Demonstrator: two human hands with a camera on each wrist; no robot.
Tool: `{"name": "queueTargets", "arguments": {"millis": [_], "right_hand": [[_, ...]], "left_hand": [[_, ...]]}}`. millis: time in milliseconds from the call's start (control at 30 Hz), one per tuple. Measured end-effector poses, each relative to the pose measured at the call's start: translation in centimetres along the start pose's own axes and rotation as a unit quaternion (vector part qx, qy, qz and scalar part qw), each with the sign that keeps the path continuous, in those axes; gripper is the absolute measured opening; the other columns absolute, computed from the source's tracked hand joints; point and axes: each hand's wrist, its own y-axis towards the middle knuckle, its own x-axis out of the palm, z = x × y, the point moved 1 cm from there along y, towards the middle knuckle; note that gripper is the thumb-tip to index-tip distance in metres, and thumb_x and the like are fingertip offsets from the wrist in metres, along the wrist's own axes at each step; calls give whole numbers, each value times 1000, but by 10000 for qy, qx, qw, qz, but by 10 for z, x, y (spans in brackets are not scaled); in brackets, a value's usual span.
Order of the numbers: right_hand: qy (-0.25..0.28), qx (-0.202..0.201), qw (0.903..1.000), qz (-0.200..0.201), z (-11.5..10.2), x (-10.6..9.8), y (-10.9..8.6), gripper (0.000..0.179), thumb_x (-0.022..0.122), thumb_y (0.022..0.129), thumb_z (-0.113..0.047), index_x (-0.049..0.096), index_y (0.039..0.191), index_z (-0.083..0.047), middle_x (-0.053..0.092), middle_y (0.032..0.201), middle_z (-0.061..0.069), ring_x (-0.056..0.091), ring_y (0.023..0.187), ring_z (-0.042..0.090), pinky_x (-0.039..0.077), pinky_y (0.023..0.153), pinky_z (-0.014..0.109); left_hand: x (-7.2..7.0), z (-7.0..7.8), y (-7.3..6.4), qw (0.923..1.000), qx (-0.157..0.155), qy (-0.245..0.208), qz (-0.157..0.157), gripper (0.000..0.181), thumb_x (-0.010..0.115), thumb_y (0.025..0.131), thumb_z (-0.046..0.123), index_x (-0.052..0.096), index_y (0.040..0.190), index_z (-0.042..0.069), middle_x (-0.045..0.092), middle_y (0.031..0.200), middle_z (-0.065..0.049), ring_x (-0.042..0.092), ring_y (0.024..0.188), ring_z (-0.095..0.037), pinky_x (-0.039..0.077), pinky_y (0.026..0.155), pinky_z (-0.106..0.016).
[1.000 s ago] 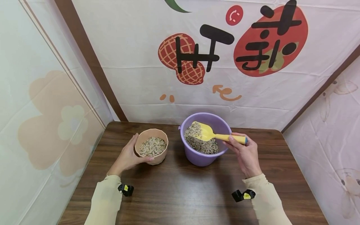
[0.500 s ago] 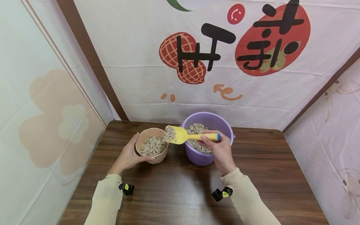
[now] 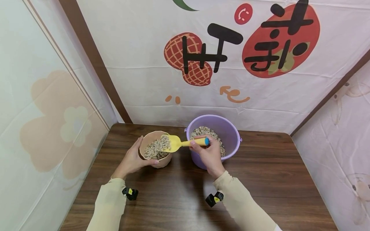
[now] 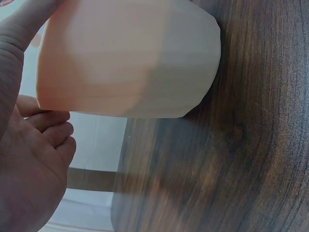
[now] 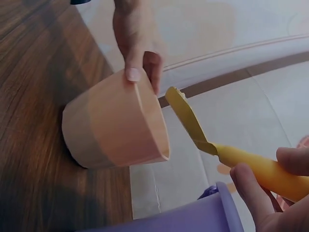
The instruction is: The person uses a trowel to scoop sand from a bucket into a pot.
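Note:
My left hand (image 3: 133,160) grips the rim of a peach-coloured flowerpot (image 3: 164,163), thumb on its near side. Coarse mixed grit (image 3: 153,150) fills part of it. The left wrist view shows the pot's smooth wall (image 4: 120,63) and curled fingers (image 4: 53,128) at its edge. My right hand (image 3: 210,155) holds the handle of a yellow toy shovel (image 3: 174,143) with a blue end cap. The shovel's blade, carrying grit, is over the pot's right side. From the right wrist, the blade (image 5: 186,116) appears above the pot's mouth, seen edge-on.
Just right of the pot stands a purple bucket (image 3: 229,138) with more of the same grit inside; my right hand covers part of its front. Both containers are on a dark wooden table (image 3: 173,199), near a printed cloth wall (image 3: 144,86) at the back.
My right hand has carried the loaded shovel leftward from over the bucket to over the pot. My left hand keeps its grip on the pot.

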Motion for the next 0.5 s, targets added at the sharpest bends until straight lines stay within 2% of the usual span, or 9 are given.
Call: {"name": "queueTargets", "arguments": {"millis": [133,233,300,400,500], "right_hand": [[-509,-232,9984,15,4,6,0,23,77,85,9,67,104,15,67,100,26,73,84,28,61,77,35],[-1034,-426,9937,42,6,8,-1,22,80,85,3,69,102,11,69,92,20,74,80,29,61,73,31],[-1466,-608,9873,77,7,9,-2,21,82,85,-1,72,101,7,71,88,16,74,78,25,60,69,27],[-2159,-918,9719,174,8,10,-2,19,84,84,-6,75,99,1,73,87,9,71,75,18,57,65,23],[-2573,-1158,9591,221,7,11,-2,20,85,83,-9,76,99,-1,74,89,5,68,74,14,56,63,24]], "left_hand": [[0,0,0,10000,-2,-9,7,138,93,65,55,10,163,3,17,166,-22,26,147,-45,30,114,-62],[0,0,0,10000,-31,-15,2,138,93,65,55,10,163,3,17,166,-23,26,147,-46,30,114,-63],[0,-1,0,10000,-52,-22,-4,138,93,65,55,10,163,3,16,166,-23,26,147,-46,30,114,-63],[0,-1,0,10000,-59,-54,-7,139,93,65,54,10,163,3,16,166,-23,26,147,-46,29,114,-63],[0,-2,0,9999,-39,-94,8,139,94,64,54,10,163,2,17,165,-23,26,147,-45,29,114,-62]]}}
